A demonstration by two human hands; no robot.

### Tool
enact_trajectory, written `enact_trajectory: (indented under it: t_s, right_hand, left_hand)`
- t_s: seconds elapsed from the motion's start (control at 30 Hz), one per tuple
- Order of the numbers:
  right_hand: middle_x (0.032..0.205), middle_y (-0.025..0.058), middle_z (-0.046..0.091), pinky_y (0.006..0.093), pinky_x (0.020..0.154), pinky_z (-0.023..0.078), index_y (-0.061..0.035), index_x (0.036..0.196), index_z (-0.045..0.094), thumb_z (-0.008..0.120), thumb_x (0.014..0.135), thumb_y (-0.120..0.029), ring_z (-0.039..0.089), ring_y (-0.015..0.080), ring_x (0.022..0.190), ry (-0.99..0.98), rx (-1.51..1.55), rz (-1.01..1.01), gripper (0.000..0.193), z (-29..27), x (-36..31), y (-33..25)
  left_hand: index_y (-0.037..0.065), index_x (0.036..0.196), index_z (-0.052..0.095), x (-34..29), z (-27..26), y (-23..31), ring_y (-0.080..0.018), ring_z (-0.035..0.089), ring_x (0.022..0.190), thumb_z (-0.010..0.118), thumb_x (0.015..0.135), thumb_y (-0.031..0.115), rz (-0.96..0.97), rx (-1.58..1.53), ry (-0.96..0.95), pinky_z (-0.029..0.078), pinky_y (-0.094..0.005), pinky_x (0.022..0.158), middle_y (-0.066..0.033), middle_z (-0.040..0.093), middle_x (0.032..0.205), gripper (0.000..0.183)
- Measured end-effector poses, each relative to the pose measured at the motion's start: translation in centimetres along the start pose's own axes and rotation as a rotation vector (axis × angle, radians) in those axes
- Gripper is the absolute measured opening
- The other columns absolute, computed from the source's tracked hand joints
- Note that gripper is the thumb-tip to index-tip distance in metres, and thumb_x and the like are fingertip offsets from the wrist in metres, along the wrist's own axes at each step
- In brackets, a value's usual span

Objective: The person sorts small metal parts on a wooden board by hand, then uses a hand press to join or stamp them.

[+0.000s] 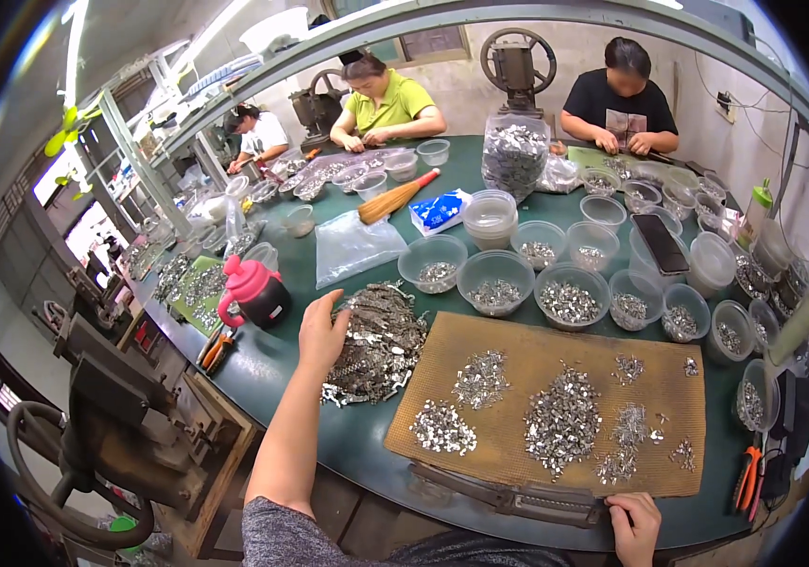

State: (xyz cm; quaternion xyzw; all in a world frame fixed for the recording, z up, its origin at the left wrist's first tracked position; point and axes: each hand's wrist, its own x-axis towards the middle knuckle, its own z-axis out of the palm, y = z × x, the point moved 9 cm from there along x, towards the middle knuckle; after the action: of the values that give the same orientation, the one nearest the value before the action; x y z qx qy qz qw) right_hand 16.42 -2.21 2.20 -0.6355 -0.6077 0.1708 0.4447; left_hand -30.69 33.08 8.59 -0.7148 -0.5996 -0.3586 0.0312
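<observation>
Here my left hand [321,331] spreads its fingers on the heap of metal parts [378,345] left of the brown mat [546,406]; my right hand [633,527] grips a dark bar [518,496] at the mat's near edge, fingers curled together.

Red jug [255,291], straw brush [397,197], phone [661,244]

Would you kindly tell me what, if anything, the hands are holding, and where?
The left hand rests on the heap of silvery metal strips; any grasp is hidden. The right hand grips the dark metal bar by its right end.
</observation>
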Motion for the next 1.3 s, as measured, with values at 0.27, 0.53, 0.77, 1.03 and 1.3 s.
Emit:
enact_trajectory:
  t_s: [0.27, 0.53, 0.77, 1.03, 1.3]
  right_hand:
    - [0.091, 0.0114, 0.077, 0.0377, 0.075, 0.056, -0.0041, 0.094, 0.077, 0.077, 0.082, -0.004, 0.072, 0.0289, 0.083, 0.064, -0.068, 0.01, 0.011, -0.2, 0.2, 1.0]
    - [0.1, 0.0086, 0.077, 0.0374, 0.078, 0.057, -0.0057, 0.102, 0.077, 0.078, 0.086, -0.008, 0.073, 0.0263, 0.09, 0.027, -0.13, -0.099, 0.016, 0.2, 0.7, 0.8]
    - [0.098, 0.0082, 0.076, 0.0359, 0.078, 0.058, -0.0046, 0.103, 0.076, 0.078, 0.086, -0.006, 0.072, 0.0258, 0.09, 0.106, -0.328, -0.227, 0.017, -2.6, 1.2, -0.8]
    - [0.091, 0.006, 0.073, 0.0383, 0.071, 0.057, -0.0073, 0.096, 0.075, 0.076, 0.09, -0.012, 0.071, 0.0264, 0.083, 0.214, -0.556, -0.01, 0.008, -5.9, 5.5, 5.0]
    - [0.084, 0.0051, 0.062, 0.0392, 0.058, 0.056, -0.0098, 0.087, 0.065, 0.076, 0.088, -0.015, 0.069, 0.024, 0.072, 0.145, -0.793, -0.037, 0.012, -3.8, 7.3, 5.4]
  left_hand:
    - [0.004, 0.124, 0.068, -6.8, 3.0, 7.3, -0.0428, 0.042, 0.145, 0.071, 0.091, 0.007, 0.236, -0.138, -0.02, 0.033, -0.051, 0.12, -0.0187, 0.06, 0.142, 0.033]
    - [0.006, 0.113, 0.07, -18.6, 3.0, 21.9, -0.0505, 0.048, 0.137, 0.073, 0.085, 0.002, 0.537, -0.414, -0.295, 0.041, -0.0573, 0.113, -0.016, 0.066, 0.127, 0.028]
    - [0.009, 0.109, 0.075, -23.9, 4.1, 27.7, -0.0462, 0.053, 0.133, 0.08, 0.08, 0.007, 0.633, -0.627, -0.43, 0.046, -0.0574, 0.107, -0.011, 0.07, 0.12, 0.03]
    - [0.008, 0.107, 0.075, -23.5, 4.8, 27.5, -0.0429, 0.06, 0.127, 0.08, 0.08, 0.004, 0.58, -0.639, -0.466, 0.052, -0.0495, 0.104, -0.0094, 0.072, 0.116, 0.028]
    - [0.009, 0.105, 0.076, -23.3, 5.0, 27.5, -0.0399, 0.061, 0.127, 0.081, 0.079, 0.005, 0.558, -0.642, -0.479, 0.052, -0.0487, 0.103, -0.0079, 0.073, 0.113, 0.027]
